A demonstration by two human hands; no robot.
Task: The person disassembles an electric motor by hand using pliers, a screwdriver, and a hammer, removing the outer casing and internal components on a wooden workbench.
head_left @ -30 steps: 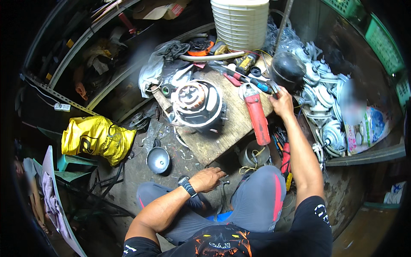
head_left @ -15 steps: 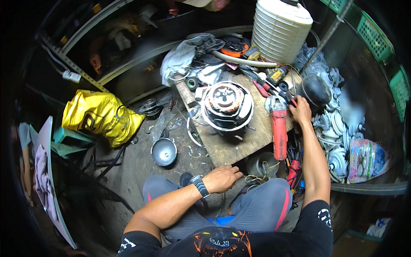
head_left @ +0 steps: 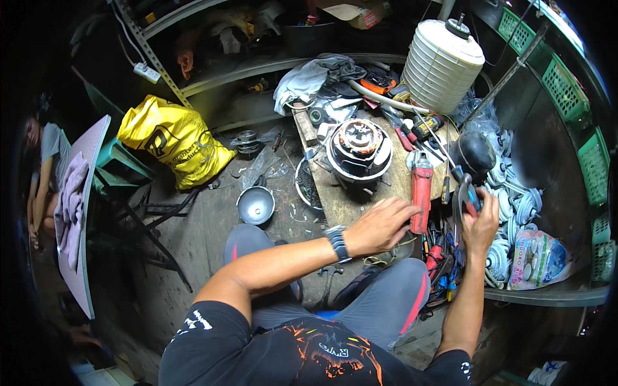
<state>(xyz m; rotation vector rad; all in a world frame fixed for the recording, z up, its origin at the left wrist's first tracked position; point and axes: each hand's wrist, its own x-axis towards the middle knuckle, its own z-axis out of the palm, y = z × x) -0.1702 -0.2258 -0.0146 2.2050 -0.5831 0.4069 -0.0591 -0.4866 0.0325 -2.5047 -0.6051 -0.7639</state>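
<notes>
My right hand (head_left: 480,222) is closed around a pair of pliers (head_left: 465,188) with red and blue on the handles, raised to the right of the wooden board (head_left: 341,201). My left hand (head_left: 380,226) reaches over the board's near edge, fingers stretched out, its tips by the red angle grinder (head_left: 421,196). Whether they touch it I cannot tell. The grinder lies at the board's right side. On the board stands a round motor (head_left: 360,154) with a white rim and a dark body. A screwdriver (head_left: 445,190) lies beside the grinder.
White plastic parts (head_left: 508,212) pile up at the right, by a printed plastic bag (head_left: 537,257). A ribbed white tub (head_left: 444,64) stands behind. On the floor are a metal bowl (head_left: 255,205), a hammer (head_left: 329,278) and a yellow bag (head_left: 174,141). Another person (head_left: 48,161) sits far left.
My right hand has drawn back toward me from the board's right edge and now holds the pliers up. My left hand has moved right, toward the grinder. The whole view has shifted.
</notes>
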